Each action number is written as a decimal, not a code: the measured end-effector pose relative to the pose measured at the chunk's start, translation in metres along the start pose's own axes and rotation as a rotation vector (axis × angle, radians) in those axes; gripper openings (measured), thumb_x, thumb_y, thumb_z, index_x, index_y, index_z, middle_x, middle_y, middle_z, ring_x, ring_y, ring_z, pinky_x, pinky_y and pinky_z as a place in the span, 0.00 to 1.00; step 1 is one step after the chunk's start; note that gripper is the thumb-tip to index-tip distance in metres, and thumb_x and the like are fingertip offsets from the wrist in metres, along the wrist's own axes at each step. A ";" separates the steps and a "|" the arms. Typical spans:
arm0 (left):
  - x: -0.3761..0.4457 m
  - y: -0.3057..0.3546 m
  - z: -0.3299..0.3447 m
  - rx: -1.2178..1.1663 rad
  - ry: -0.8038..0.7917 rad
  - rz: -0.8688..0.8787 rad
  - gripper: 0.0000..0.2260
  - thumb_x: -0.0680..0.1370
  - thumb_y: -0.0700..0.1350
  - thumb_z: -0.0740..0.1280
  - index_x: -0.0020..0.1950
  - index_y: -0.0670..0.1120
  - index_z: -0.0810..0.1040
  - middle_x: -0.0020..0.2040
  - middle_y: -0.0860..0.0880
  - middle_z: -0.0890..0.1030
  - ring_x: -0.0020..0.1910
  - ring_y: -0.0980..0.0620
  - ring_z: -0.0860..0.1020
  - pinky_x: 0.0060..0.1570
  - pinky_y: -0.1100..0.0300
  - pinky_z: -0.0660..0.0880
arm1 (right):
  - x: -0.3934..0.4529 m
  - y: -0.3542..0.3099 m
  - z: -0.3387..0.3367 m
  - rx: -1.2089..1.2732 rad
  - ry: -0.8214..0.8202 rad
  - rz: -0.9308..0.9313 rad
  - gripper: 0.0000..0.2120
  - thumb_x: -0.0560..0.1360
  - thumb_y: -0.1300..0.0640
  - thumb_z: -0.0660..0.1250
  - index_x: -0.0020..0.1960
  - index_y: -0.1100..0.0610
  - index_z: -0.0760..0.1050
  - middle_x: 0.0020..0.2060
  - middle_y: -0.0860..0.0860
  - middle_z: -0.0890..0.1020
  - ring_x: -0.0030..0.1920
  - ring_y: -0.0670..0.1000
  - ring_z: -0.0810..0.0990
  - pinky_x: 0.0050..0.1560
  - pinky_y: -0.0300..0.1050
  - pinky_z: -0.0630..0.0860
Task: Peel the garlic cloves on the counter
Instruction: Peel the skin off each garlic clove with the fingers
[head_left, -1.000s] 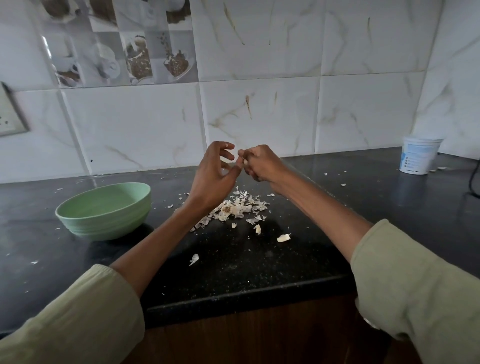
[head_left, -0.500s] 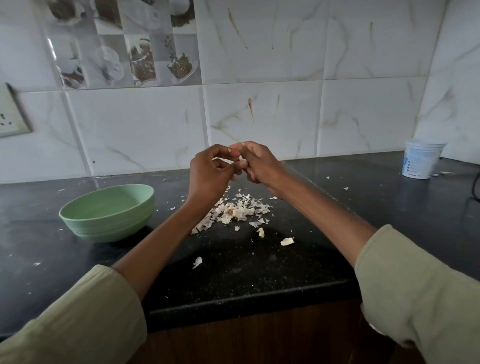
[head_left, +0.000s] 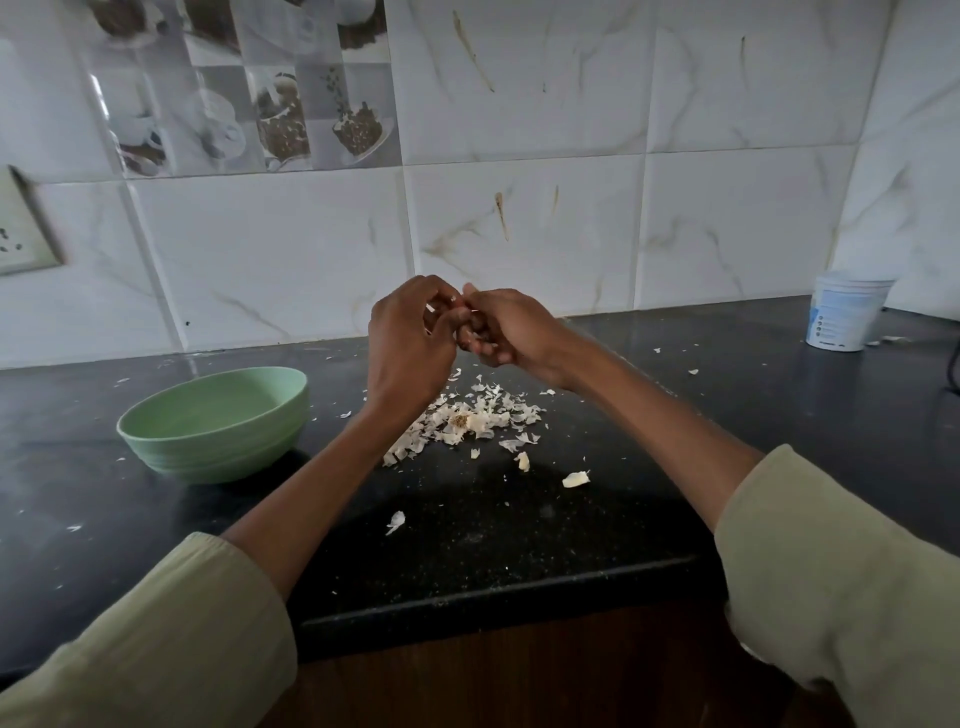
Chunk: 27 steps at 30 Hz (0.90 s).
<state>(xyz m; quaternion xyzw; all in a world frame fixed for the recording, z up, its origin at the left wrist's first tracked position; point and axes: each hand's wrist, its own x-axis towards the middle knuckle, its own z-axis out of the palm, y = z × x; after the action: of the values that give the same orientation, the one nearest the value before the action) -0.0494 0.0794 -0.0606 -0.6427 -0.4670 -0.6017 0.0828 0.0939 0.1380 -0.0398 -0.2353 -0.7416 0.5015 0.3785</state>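
Note:
My left hand (head_left: 410, 343) and my right hand (head_left: 501, 325) meet above the black counter (head_left: 467, 540), fingertips pinching a small garlic clove that is almost wholly hidden between them; only a sliver of pale skin (head_left: 430, 308) shows. Below the hands lies a heap of papery garlic peels (head_left: 467, 421). Loose garlic pieces lie nearer me: one (head_left: 575, 479) at the right, a smaller one (head_left: 522, 461) beside it, and a scrap (head_left: 396, 521) towards the front edge.
A pale green bowl (head_left: 156, 431) stands on the counter to the left of the peels. A white tub (head_left: 844, 310) sits at the back right by the tiled wall. A dark cable (head_left: 953, 364) hangs at the far right. Small peel flecks are scattered about.
My left fingers have curled in from an open spread and closed onto the clove beside my right fingertips. Both hands have stayed above the peel heap.

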 end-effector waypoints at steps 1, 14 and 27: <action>0.000 -0.002 0.000 0.029 0.018 0.017 0.05 0.78 0.36 0.71 0.47 0.46 0.82 0.41 0.54 0.83 0.41 0.55 0.82 0.41 0.57 0.78 | 0.000 -0.001 -0.001 0.065 -0.052 0.023 0.18 0.88 0.51 0.54 0.45 0.57 0.74 0.34 0.53 0.76 0.31 0.47 0.70 0.28 0.37 0.65; 0.002 -0.012 0.001 0.100 -0.043 -0.140 0.09 0.84 0.44 0.62 0.47 0.52 0.80 0.47 0.57 0.82 0.43 0.53 0.81 0.44 0.53 0.78 | -0.004 0.009 -0.005 -0.519 0.073 -0.141 0.18 0.88 0.52 0.57 0.47 0.61 0.78 0.35 0.54 0.84 0.33 0.49 0.82 0.32 0.38 0.72; -0.002 -0.012 0.001 0.063 -0.056 -0.162 0.03 0.86 0.49 0.57 0.56 0.53 0.68 0.45 0.52 0.83 0.38 0.52 0.83 0.43 0.42 0.79 | 0.004 0.017 -0.012 -0.807 0.246 -0.261 0.22 0.84 0.52 0.66 0.35 0.60 0.80 0.25 0.46 0.78 0.26 0.42 0.75 0.32 0.35 0.66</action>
<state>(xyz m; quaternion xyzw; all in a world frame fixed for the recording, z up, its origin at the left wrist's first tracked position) -0.0564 0.0859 -0.0677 -0.6163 -0.5384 -0.5733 0.0412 0.1002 0.1539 -0.0513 -0.3266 -0.8509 0.0882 0.4018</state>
